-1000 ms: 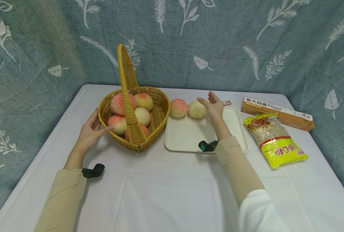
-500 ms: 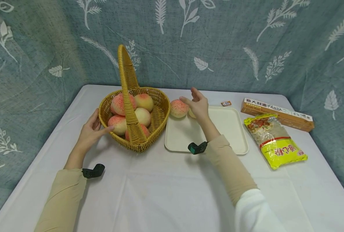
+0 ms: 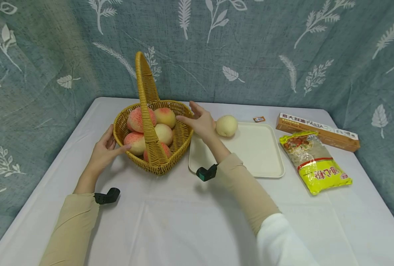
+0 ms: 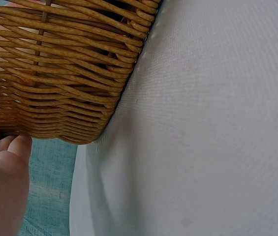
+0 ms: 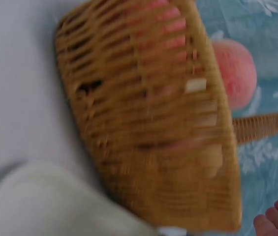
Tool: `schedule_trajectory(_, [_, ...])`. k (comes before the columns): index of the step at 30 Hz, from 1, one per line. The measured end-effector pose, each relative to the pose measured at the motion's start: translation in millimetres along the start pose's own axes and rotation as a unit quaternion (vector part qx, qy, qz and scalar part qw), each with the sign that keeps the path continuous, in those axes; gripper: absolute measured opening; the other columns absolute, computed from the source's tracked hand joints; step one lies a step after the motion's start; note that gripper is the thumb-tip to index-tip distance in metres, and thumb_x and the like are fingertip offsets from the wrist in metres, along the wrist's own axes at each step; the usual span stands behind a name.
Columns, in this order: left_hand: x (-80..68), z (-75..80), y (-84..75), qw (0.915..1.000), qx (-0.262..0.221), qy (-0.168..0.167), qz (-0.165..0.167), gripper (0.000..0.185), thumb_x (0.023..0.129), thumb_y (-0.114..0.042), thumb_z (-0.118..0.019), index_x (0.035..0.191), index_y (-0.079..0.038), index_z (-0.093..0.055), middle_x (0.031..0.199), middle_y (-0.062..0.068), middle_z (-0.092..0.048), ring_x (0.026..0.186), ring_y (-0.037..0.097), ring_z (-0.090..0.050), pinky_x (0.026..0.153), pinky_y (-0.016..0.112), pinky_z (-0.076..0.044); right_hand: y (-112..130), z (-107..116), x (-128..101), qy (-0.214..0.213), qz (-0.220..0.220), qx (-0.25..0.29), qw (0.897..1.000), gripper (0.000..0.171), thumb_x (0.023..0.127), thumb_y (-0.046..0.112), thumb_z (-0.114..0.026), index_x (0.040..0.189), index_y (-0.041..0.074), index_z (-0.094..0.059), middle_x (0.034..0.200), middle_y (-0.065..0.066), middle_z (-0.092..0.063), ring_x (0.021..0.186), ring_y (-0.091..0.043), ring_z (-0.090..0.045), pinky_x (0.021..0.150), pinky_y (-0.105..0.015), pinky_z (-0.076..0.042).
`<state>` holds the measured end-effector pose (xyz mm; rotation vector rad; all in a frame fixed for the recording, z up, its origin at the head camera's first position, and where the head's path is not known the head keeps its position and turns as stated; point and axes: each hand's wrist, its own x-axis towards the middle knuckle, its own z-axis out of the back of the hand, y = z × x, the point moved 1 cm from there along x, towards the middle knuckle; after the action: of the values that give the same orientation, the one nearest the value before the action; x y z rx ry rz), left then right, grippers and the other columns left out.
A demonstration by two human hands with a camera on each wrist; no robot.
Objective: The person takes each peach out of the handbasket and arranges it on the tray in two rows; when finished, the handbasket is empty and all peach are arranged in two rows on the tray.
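Note:
A heart-shaped wicker basket (image 3: 183, 144) with a tall handle stands at the left, holding several red-and-yellow peaches (image 3: 139, 119). At its left side my left hand (image 3: 102, 151) grips the rim, thumb over the edge and fingers against the outer wall. My right hand (image 3: 201, 125) hovers at the basket's right rim with thumb and fingers spread and nothing between them. Beside it, a pale yellow peach (image 3: 226, 125) sits at the back of a white tray (image 3: 250, 155). A second, redder peach is mostly hidden behind the right hand. In the right wrist view the basket's wall (image 5: 148, 137) is blurred.
Right of the tray lie a pasta box (image 3: 318, 131) and a yellow plastic bag (image 3: 319, 162) of dry food. A small orange packet (image 3: 259, 119) rests behind the tray. The patterned curtain (image 3: 250, 48) hangs along the table's back edge.
My right hand has moved left from beside the pale peach, past the redder one, to the basket's right rim. The left hand and the basket have stayed in place.

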<state>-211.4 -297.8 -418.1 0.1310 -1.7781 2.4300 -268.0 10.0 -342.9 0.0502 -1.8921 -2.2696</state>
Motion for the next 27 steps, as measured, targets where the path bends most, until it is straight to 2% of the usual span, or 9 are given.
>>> schedule_trajectory(3, [-0.8,1.1,1.4,1.0,0.003,-0.001,0.0,0.087,0.079,-0.024,-0.067,0.141,-0.027,-0.006,0.147,-0.001,-0.005,0.131,0.01,-0.012,0.102,0.013,-0.022,6.2,-13.9,2.8,0.034,0.008,0.003,0.999,0.075,0.074,0.03,-0.071,0.137,0.013,-0.034,0.138,0.002,-0.035,0.124,-0.007,-0.031,0.1,-0.02,-0.032])
schedule_trajectory(7, [-4.5,-1.0,-8.6,0.9999,0.005,0.0,0.009,0.087,0.08,-0.022,-0.066,0.142,-0.021,-0.004,0.147,0.002,-0.003,0.132,0.011,-0.011,0.103,0.014,-0.021,14.9,-27.8,5.5,0.07,0.013,-0.015,0.997,0.077,0.073,0.032,-0.071,0.137,0.015,-0.032,0.139,0.004,-0.033,0.125,-0.006,-0.03,0.101,-0.02,-0.031])
schedule_trajectory(10, [-11.5,-5.7,-30.5,0.9998,-0.002,0.003,0.02,0.088,0.081,-0.019,-0.065,0.143,-0.012,-0.001,0.147,0.008,-0.001,0.132,0.014,-0.009,0.104,0.016,-0.019,19.4,-35.3,7.4,0.081,0.027,-0.056,0.995,0.078,0.072,0.038,-0.071,0.137,0.017,-0.033,0.137,0.005,-0.035,0.123,-0.007,-0.033,0.099,-0.021,-0.034])
schedule_trajectory(12, [-13.7,-7.7,-37.1,0.9997,-0.012,0.002,0.023,0.088,0.081,-0.017,-0.065,0.142,-0.009,-0.002,0.147,0.01,-0.001,0.132,0.015,-0.009,0.104,0.016,-0.018,21.9,-39.2,9.9,0.086,0.035,-0.084,0.992,0.079,0.07,0.041,-0.071,0.137,0.019,-0.034,0.136,0.006,-0.036,0.122,-0.007,-0.035,0.097,-0.021,-0.036])
schedule_trajectory(16, [-14.8,-8.3,-39.9,0.9995,-0.021,0.007,0.024,0.088,0.081,-0.016,-0.064,0.142,-0.008,-0.001,0.147,0.01,0.001,0.132,0.014,-0.008,0.104,0.015,-0.018,26.6,-45.7,16.2,0.097,0.043,-0.117,0.987,0.077,0.071,0.041,-0.071,0.136,0.019,-0.035,0.137,0.005,-0.036,0.122,-0.009,-0.035,0.095,-0.023,-0.038])
schedule_trajectory(21, [-15.9,-7.7,-39.8,0.9991,-0.029,0.012,0.028,0.089,0.082,-0.011,-0.063,0.141,-0.008,0.003,0.146,0.011,0.005,0.133,0.017,-0.005,0.106,0.018,-0.016,32.7,-53.5,22.2,0.121,0.047,-0.147,0.981,0.072,0.076,0.031,-0.069,0.137,0.015,-0.035,0.136,0.001,-0.037,0.121,-0.011,-0.036,0.091,-0.023,-0.041])
schedule_trajectory(24, [-16.3,-7.4,-39.0,0.9991,-0.028,0.012,0.029,0.089,0.082,-0.01,-0.063,0.141,-0.009,0.003,0.146,0.011,0.005,0.133,0.018,-0.004,0.106,0.019,-0.015,34.9,-58.2,24.1,0.137,0.044,-0.167,0.976,0.07,0.077,0.027,-0.067,0.137,0.014,-0.034,0.136,0.0,-0.038,0.087,-0.013,-0.052,0.068,-0.02,-0.044])
schedule_trajectory(25, [-16.6,-7.3,-39.1,0.9991,-0.027,0.011,0.029,0.089,0.082,-0.011,-0.063,0.141,-0.009,0.003,0.146,0.011,0.005,0.133,0.018,-0.005,0.106,0.018,-0.015,35.2,-59.9,24.7,0.141,0.043,-0.173,0.974,0.069,0.078,0.026,-0.067,0.137,0.014,-0.033,0.135,-0.001,-0.039,0.071,-0.012,-0.051,0.058,-0.02,-0.042])
schedule_trajectory(27, [-17.1,-7.2,-39.6,0.9992,-0.027,0.011,0.027,0.09,0.081,-0.012,-0.064,0.141,-0.008,0.002,0.146,0.011,0.004,0.133,0.017,-0.005,0.105,0.017,-0.016,36.5,-63.2,25.3,0.148,0.041,-0.178,0.972,0.067,0.079,0.022,-0.065,0.138,0.014,-0.033,0.131,-0.002,-0.044,0.048,-0.012,-0.036,0.045,-0.022,-0.032])
